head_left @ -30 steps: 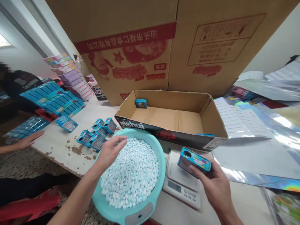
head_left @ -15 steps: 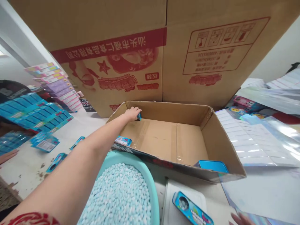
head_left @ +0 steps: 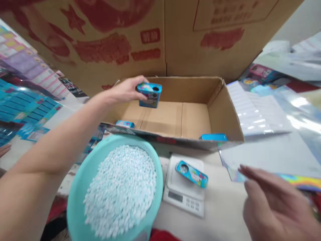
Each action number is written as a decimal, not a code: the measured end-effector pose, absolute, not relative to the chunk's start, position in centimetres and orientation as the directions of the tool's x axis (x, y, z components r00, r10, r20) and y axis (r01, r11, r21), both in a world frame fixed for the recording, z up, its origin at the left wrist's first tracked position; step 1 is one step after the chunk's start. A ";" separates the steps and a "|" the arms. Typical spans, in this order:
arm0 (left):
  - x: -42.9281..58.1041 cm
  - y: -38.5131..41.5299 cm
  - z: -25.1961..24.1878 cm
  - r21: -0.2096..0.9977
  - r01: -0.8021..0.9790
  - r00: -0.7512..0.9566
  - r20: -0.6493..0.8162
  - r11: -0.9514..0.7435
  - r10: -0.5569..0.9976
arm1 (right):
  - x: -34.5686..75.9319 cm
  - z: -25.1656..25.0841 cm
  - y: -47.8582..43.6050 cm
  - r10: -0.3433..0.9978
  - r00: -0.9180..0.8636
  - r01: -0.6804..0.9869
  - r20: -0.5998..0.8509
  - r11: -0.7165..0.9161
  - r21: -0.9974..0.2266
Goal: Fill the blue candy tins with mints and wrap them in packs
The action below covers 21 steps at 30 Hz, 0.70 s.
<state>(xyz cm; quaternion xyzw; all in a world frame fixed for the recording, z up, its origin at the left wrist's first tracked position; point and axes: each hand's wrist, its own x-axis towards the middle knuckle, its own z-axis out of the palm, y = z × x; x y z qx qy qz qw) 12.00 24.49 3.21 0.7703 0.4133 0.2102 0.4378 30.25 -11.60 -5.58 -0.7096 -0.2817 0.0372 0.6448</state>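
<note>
The left hand (head_left: 126, 89) has lifted a blue tin (head_left: 149, 97) from the far-left corner of the shallow carton (head_left: 167, 117), pinching it between thumb and fingers over the base. The right hand (head_left: 277, 204), loosely open and empty, is right of the scale (head_left: 184, 202), where a second tin (head_left: 192, 175) lies.

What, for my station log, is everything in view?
Carton: one, brown, back
Open box: one, brown, before carton
Front containers: two, blue, inside box
Held container: one, blue, over box
Basin: one, turquoise, left foreground
Pellets: many, pale blue, in basin
Digital scale: one, white, beside basin
Printed tin: one, blue, on scale
Packs: many, blue, left
Stacked boxes: several, pink/purple, left
Plastic sheets: several, whitish, right
Unclear item: one, red, bottom edge
Table: one, whitish, underneath
Another person's hand: one, left edge
Left hand: one, bare, on held container
Right hand: one, bare, lower right
</note>
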 end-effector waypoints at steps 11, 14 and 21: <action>10.7 5.4 3.9 0.911 -0.238 0.460 -0.198 0.335 0.866 | 27.5 -1.3 -7.5 0.999 0.036 -0.223 -0.012 -0.004 -0.975; 8.8 5.8 1.2 0.999 -0.035 0.470 -0.015 0.035 0.883 | 26.3 -2.1 -8.9 0.987 -0.091 -0.356 -0.130 -0.154 -0.922; 3.3 5.1 -7.3 0.458 0.779 0.557 -0.191 -0.428 0.809 | 24.2 -3.0 -11.1 0.961 0.149 -0.448 -0.235 -0.146 -0.882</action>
